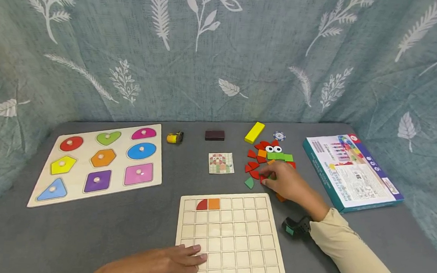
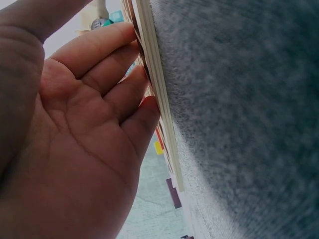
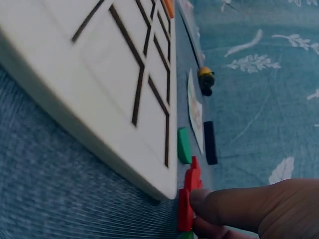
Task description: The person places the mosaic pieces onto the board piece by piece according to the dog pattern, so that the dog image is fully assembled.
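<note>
A wooden grid board [image 1: 228, 243] lies at the front middle, with a red quarter-round tile [image 1: 202, 205] and an orange square tile [image 1: 214, 204] side by side in its top row. My left hand [image 1: 179, 261] rests on the board's left edge, its fingers fairly straight. Beyond the board's right corner, my right hand [image 1: 286, 182] pinches a red tile [image 3: 185, 211] between thumb and finger at the tile pile. Around it are loose red tiles [image 1: 253, 165], green squares [image 1: 278, 156], a green tile [image 1: 249, 182] and two eye tiles [image 1: 277, 149]. My palm hides part of the pile.
A pattern card [image 1: 221, 163] lies behind the board. Farther back are a dark block [image 1: 214, 135], a yellow block [image 1: 254, 132], a poker chip [image 1: 279, 136] and a small yellow toy [image 1: 174, 137]. A knobbed shape puzzle [image 1: 80, 173] lies left; a box [image 1: 353, 173] lies right.
</note>
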A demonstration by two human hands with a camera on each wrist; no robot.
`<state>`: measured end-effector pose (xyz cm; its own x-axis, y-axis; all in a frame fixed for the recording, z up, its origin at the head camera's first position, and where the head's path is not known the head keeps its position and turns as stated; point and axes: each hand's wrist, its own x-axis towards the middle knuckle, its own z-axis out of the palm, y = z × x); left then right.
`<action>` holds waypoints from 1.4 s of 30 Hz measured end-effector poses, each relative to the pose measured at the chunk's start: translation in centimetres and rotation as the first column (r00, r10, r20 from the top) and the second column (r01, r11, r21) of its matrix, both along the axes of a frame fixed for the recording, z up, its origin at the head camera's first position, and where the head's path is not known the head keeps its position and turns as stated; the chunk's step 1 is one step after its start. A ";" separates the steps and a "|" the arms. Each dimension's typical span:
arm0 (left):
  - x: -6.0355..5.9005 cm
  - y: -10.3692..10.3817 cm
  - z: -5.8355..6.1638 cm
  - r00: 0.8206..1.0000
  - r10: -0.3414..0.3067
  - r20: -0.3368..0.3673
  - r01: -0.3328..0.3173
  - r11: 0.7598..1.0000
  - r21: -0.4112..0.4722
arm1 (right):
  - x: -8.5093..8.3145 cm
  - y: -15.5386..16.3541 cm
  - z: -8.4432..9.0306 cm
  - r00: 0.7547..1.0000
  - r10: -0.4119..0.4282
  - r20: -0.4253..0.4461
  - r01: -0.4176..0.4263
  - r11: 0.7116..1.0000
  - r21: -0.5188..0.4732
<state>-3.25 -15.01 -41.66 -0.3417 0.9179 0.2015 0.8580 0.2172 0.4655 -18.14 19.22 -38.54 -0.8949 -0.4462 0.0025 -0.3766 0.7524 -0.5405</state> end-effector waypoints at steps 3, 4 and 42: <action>0.1 0.0 -0.2 1.000 -0.007 -0.010 0.007 1.000 0.000 | 0.0 -0.1 -0.4 1.000 0.004 0.031 -0.004 1.000 0.010; 0.1 0.0 -0.2 1.000 -0.008 -0.013 0.008 1.000 0.000 | 0.0 -0.1 -0.4 0.999 0.006 0.037 -0.007 1.000 0.008; 0.0 0.0 0.6 1.000 0.003 0.003 -0.003 1.000 -0.026 | 2.5 -6.9 -0.6 0.934 0.329 0.142 -0.286 0.923 -0.258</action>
